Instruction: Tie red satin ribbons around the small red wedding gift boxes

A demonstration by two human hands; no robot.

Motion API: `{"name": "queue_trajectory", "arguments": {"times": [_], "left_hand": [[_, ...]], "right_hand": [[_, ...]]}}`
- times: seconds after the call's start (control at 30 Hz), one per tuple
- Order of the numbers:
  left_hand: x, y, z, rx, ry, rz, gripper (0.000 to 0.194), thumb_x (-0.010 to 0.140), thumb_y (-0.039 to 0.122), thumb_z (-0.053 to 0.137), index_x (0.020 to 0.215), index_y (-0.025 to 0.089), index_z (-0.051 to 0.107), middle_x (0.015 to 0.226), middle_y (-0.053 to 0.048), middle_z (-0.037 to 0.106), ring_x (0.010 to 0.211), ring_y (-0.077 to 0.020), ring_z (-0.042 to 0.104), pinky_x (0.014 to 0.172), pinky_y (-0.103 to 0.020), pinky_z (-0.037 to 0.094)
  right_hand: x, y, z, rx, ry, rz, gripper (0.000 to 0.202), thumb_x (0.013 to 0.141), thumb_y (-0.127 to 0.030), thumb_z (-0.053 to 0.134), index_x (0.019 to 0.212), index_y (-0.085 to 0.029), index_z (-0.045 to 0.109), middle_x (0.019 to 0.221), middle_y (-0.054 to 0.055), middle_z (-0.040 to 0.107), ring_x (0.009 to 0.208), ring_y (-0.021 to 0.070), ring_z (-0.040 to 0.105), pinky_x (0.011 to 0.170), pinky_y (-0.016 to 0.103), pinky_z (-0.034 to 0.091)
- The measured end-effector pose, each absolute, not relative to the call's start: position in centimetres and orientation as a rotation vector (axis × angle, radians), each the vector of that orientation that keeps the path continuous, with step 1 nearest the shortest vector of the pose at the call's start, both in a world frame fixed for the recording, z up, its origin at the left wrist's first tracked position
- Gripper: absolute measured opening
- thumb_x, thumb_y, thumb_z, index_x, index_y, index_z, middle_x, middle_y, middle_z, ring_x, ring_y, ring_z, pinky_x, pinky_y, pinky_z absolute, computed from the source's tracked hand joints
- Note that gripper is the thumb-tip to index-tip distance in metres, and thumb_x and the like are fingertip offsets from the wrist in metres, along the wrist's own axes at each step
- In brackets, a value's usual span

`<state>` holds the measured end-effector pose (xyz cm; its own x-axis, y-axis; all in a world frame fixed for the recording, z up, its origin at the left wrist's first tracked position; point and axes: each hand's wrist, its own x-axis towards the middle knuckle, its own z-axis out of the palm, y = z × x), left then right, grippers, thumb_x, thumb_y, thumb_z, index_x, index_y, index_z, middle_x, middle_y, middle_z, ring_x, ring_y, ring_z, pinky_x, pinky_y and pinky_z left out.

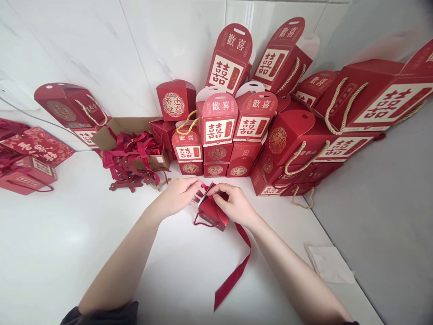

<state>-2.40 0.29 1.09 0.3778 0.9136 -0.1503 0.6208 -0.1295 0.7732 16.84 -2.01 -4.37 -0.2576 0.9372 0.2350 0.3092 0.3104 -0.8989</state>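
Observation:
A small red gift box (215,214) with a dark red cord handle (202,221) stands on the white table in front of me. From the left, my left hand (179,195) pinches the red ribbon (204,185) at the box's top flap. My right hand (232,202) reaches over the box from the right, its thumb and fingers closed at the top edge; whether they grip the ribbon or the flap is partly hidden. A long dark red ribbon tail (233,280) trails from under my right hand toward me across the table.
Behind the box, stacked red gift boxes (218,131) line the tiled wall. More boxes with rope handles (304,149) are piled at right. A cardboard carton (135,124) overflows with red ribbons (135,153). Red packages (30,174) lie far left; white tissue (329,263) lies at right.

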Motion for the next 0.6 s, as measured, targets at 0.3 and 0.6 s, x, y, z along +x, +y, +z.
{"name": "queue_trajectory", "arguments": {"times": [0.3,0.6], "left_hand": [[-2.9,1.1,0.6,1.893,1.352,0.511,0.025,0.087,0.040,0.048,0.081,0.020,0.062,0.082,-0.001,0.070,0.080,-0.0204,0.071,0.075,-0.030,0.057],[-9.7,1.3,4.9,1.498,1.706,0.986,0.018,0.080,0.033,0.056,0.090,0.018,0.060,0.083,-0.006,0.075,0.076,-0.0232,0.072,0.061,-0.028,0.054]], "right_hand": [[17.9,-2.0,-3.5,-1.070,-1.800,0.983,0.021,0.088,-0.017,0.050,0.099,-0.024,0.067,0.104,0.000,0.071,0.095,0.0167,0.066,0.087,0.030,0.048],[24.5,-2.1,-1.0,-1.404,-2.084,0.996,0.034,0.091,-0.047,0.051,0.074,-0.022,0.066,0.071,0.002,0.067,0.064,0.0170,0.059,0.057,0.028,0.042]]}}
